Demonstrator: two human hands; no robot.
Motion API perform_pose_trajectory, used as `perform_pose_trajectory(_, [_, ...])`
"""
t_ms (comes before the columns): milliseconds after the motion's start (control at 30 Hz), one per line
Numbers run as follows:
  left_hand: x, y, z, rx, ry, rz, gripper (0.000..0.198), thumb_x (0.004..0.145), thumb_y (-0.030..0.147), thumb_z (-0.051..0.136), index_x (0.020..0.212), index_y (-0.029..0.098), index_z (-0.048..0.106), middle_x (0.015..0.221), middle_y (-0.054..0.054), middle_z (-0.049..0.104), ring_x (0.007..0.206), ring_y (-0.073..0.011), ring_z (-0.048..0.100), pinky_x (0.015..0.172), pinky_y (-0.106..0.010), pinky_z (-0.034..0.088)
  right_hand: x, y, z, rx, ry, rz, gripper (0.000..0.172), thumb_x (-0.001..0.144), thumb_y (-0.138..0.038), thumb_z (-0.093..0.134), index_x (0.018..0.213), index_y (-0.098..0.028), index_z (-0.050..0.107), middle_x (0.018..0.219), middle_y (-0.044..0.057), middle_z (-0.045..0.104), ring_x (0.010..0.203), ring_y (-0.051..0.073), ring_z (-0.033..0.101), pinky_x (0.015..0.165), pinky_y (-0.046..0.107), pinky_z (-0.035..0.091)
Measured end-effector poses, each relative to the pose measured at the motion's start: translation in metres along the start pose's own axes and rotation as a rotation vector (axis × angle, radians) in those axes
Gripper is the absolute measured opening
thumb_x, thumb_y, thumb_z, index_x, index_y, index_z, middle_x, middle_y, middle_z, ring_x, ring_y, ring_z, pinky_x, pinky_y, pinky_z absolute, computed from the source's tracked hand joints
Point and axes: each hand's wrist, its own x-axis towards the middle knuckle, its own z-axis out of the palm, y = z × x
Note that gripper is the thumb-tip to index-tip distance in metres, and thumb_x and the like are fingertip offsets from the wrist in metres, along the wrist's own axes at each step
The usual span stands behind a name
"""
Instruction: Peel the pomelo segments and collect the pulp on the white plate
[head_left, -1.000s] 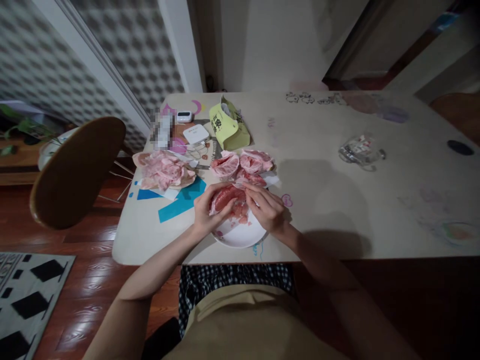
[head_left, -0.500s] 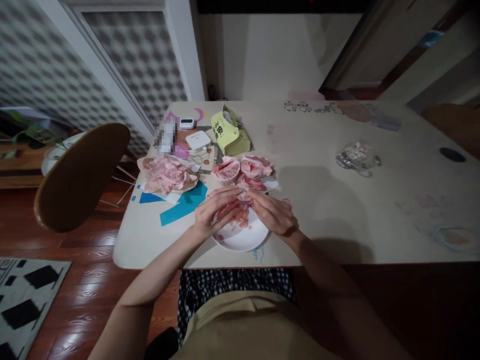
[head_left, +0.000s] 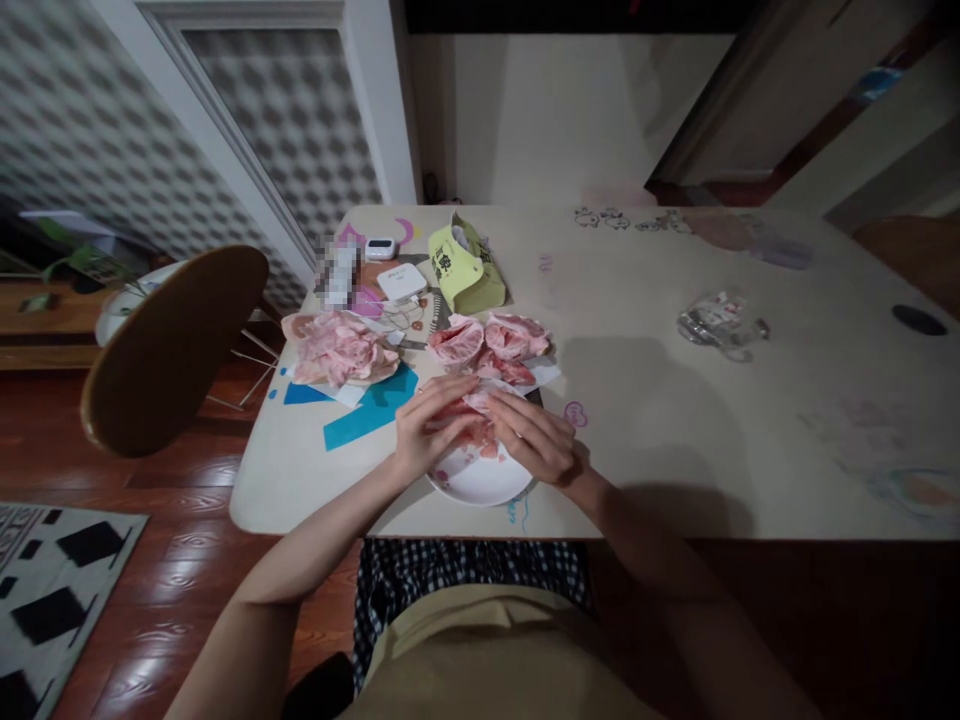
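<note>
Snug grip on the pink pomelo segment (head_left: 466,414) with left hand (head_left: 426,432) and right hand (head_left: 537,442), right over the white plate (head_left: 480,482). Probably best peeling slowly, thumbs light, drips above the plate.

Dim indoor shot, warm cast. Light comes from behind and to the left: 1 broad soft shadow lies across the table (head_left: 750,290), right of the plate (head_left: 480,485). Glare streaks on the glossy wood floor (head_left: 172,590). Lower right corner is nearly black. Wide lens bends the door frame (head_left: 247,170) and the table edge. Patterned wall (head_left: 67,130) smears at the left. Left hand (head_left: 424,432), right hand (head_left: 538,442) and the fruit (head_left: 471,428) they grip look soft and noisy. 1 pixelated patch (head_left: 335,275) at the far left of the table.
</note>
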Motion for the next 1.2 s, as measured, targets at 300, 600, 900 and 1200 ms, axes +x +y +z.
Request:
perform_pose_trajectory(300, [0.002,0.011,-0.005,0.013,0.067,-0.039,0.029,0.087,0.019,0.082,0.115,0.02,0.075,0.113,-0.009,0.079,0.105,-0.0203,0.075,0.094,-0.035,0.061,-0.001,0.002,0.005,0.019,-0.004,-0.006,0.028,0.1,-0.012,0.064,0.128,-0.012,0.07,0.126,0.011,0.077,0.131,0.022,0.067,0.105,0.033,0.064])
perform_pose_trajectory(600, [0.004,0.012,-0.003,-0.02,0.029,-0.117,0.025,0.085,0.02,0.084,0.107,0.019,0.074,0.107,-0.008,0.08,0.1,-0.0194,0.075,0.092,-0.033,0.06,-0.001,0.003,-0.002,0.029,-0.055,-0.013,0.032,0.096,-0.004,0.063,0.128,-0.001,0.068,0.124,0.018,0.077,0.124,0.026,0.072,0.103,0.035,0.065])
perform_pose_trajectory(900, [0.003,0.005,-0.003,0.006,-0.034,0.015,0.013,0.094,0.024,0.074,0.106,0.019,0.074,0.108,-0.01,0.08,0.102,-0.0212,0.077,0.09,-0.036,0.063,-0.004,-0.005,0.0,0.102,0.006,0.132,0.029,0.097,-0.005,0.057,0.122,-0.01,0.072,0.117,0.011,0.08,0.118,0.019,0.074,0.102,0.031,0.064])
perform_pose_trajectory(1200, [0.009,-0.006,-0.005,0.09,-0.026,0.396,0.015,0.103,0.024,0.061,0.096,0.02,0.073,0.1,-0.006,0.083,0.105,-0.0191,0.078,0.087,-0.033,0.067,-0.003,-0.006,0.007,0.203,0.151,0.364,0.037,0.091,0.004,0.051,0.105,-0.02,0.076,0.088,0.001,0.082,0.083,0.013,0.078,0.081,0.024,0.064])
